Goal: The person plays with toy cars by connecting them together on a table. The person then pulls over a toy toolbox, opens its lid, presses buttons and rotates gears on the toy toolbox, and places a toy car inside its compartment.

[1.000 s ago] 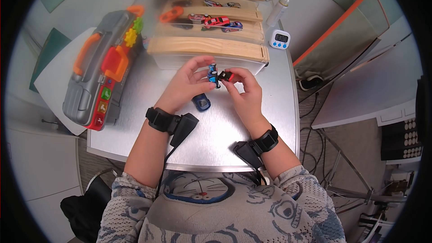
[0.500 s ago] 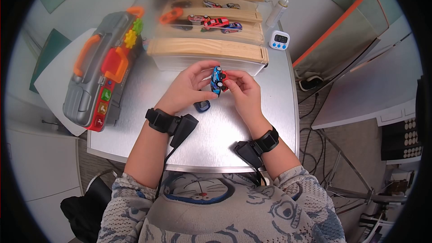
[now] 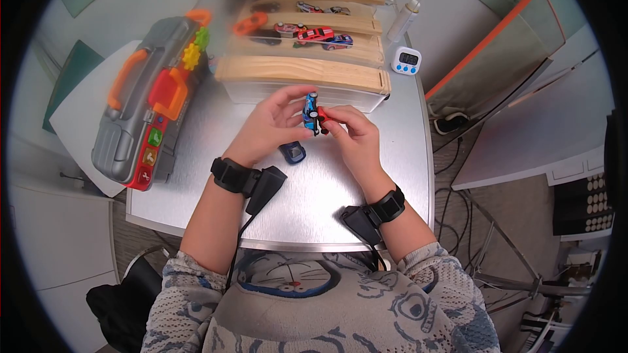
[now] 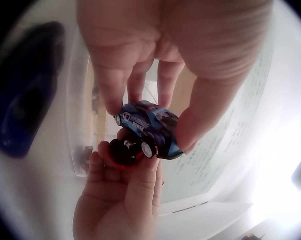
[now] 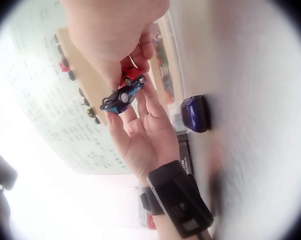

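Thumb and fingers of my left hand (image 3: pixel 269 124) pinch a blue and black toy car (image 4: pixel 149 126) by its two ends, above the table. My right hand (image 3: pixel 355 136) grips a smaller red toy car (image 5: pixel 130 77), partly covered by the fingers. The two cars are held side by side, the red one's wheels against the blue one's underside in the right wrist view. Below the left hand a dark blue toy car (image 3: pixel 294 152) rests on the table.
Behind the hands stands a clear bin (image 3: pixel 307 93) with wooden slats (image 3: pixel 301 73) and several toy cars (image 3: pixel 314 34). A grey toy toolbox (image 3: pixel 134 117) is at the left. A white timer (image 3: pixel 406 61) and a white bottle (image 3: pixel 403 19) stand at the back right of the metal table (image 3: pixel 314 216).
Both held cars have been turned in the fingers and brought together, the red one more visible now. The hands stay in nearly the same place, and the dark blue car lies still.
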